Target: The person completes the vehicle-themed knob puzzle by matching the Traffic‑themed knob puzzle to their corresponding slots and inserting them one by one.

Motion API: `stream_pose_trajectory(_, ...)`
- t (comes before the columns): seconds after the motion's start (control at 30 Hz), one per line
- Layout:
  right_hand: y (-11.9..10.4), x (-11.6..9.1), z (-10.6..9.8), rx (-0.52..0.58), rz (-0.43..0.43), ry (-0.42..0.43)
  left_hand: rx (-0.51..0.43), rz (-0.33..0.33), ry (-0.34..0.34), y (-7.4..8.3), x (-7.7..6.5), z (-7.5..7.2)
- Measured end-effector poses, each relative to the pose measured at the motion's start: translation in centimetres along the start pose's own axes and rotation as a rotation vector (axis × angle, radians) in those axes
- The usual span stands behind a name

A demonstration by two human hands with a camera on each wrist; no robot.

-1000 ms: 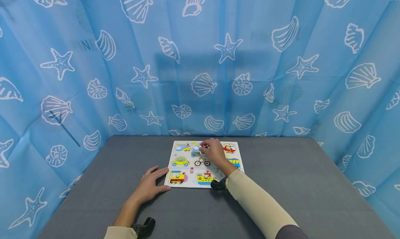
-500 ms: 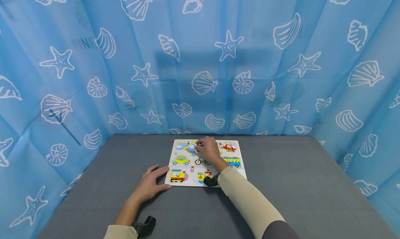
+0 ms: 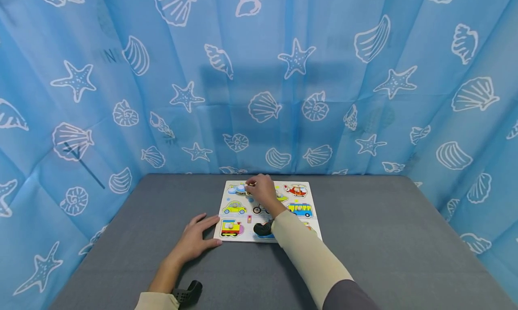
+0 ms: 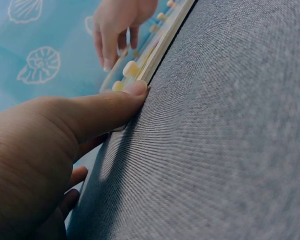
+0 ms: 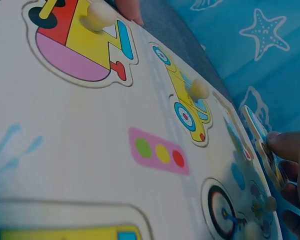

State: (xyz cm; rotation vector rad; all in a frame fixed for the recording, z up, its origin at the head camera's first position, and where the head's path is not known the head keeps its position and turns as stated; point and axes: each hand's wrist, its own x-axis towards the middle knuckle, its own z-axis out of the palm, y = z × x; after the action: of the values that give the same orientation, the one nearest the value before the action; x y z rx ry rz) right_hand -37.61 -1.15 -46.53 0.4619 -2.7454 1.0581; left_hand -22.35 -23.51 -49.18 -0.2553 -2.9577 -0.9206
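Note:
A white wooden knob puzzle board [image 5: 90, 130] lies flat on the grey table. My right hand [image 3: 264, 191] pinches a puzzle piece [image 3: 241, 188] with blue, white and yellow on it, above the board's upper left part. In the right wrist view this piece [image 5: 256, 124] is tilted and raised off the board, thumb on its near side. Below it shows an empty recess [image 5: 235, 127]. My left hand [image 3: 195, 239] rests at the board's left edge, fingers extended; in the left wrist view its thumb [image 4: 110, 107] touches the edge near the corner.
Other pieces sit in the board: a train [image 3: 230, 228], a car [image 3: 234, 207], a bus [image 3: 300, 209], a helicopter [image 3: 296, 190] and a bicycle [image 5: 221, 212]. My right wrist strap [image 3: 263, 229] covers part of the near row. A blue shell-print curtain [image 3: 263, 134] hangs behind the table.
My right hand has moved left across the board's far row with the puzzle piece, uncovering the bus and helicopter. The left hand has stayed at the left edge.

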Motion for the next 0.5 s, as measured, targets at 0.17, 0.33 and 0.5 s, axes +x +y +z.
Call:
stream_pose_trajectory(0.17,-0.4,0.3,0.7,-0.026,0.004,-0.016,-0.004,-0.011,-0.013,0.0,0.0,-0.1)
stream_pose_trajectory(0.33,-0.8,0.5,1.3,-0.089,0.000,-0.018,0.008,-0.017,-0.013,0.1,0.1,-0.1)
stream_pose_trajectory(0.5,-1.1,0.6,1.7,-0.147,-0.015,-0.022,0.013,-0.023,-0.013,0.2,0.1,-0.1)
